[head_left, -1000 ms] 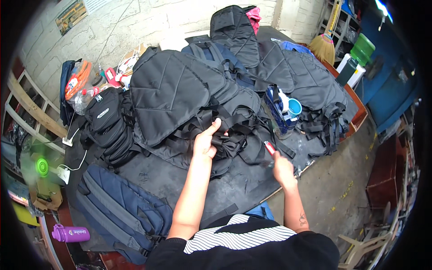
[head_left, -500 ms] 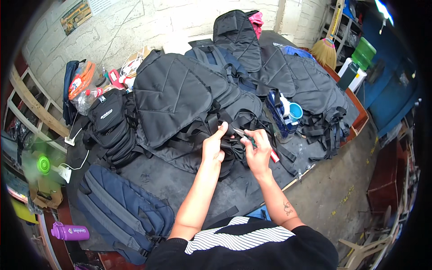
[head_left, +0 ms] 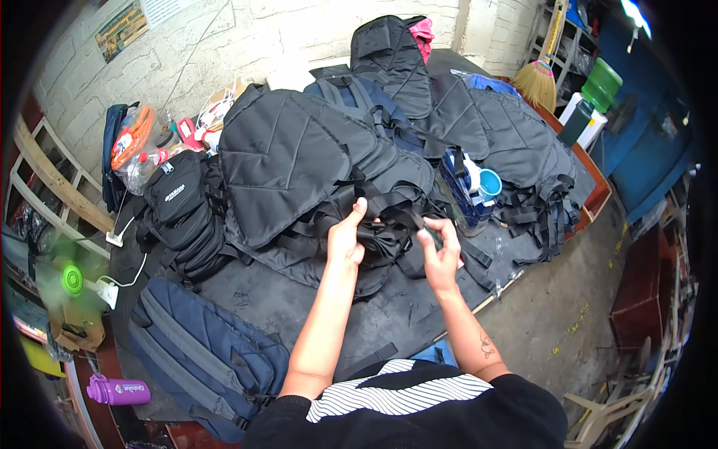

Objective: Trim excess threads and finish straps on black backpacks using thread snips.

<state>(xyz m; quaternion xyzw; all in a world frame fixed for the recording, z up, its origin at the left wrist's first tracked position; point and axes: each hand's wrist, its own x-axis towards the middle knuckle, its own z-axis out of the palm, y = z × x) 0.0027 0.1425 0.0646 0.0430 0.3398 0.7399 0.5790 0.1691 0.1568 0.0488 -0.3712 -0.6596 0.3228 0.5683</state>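
The black strap (head_left: 393, 199) lies at the near side of the big black backpack panel (head_left: 284, 165), above a tangled bunch of black webbing (head_left: 385, 243) in the middle of the bench (head_left: 396, 322). From the left thumb its visible length runs to the right and a little far, its long axis mostly left-right, before curving toward the right hand; where its free end points cannot be told.

The left hand (head_left: 346, 238) is closed, pinching the strap under a raised thumb. The right hand (head_left: 443, 258) is narrow, its fingers curled around a small dark-green tool (head_left: 433, 234) whose tip is too blurred to read. A bit of red (head_left: 460, 263) shows just beside that hand; whether it is held cannot be told.

If the tool has an edge, a slip could nick the webbing or the left fingers, since the hands work close together and the dark straps overlap. A hard pull could also snag a neighbouring loop and drag the panel along.

Farther right stands a clear blue container (head_left: 464, 202); near left lies a navy bag (head_left: 202, 352).
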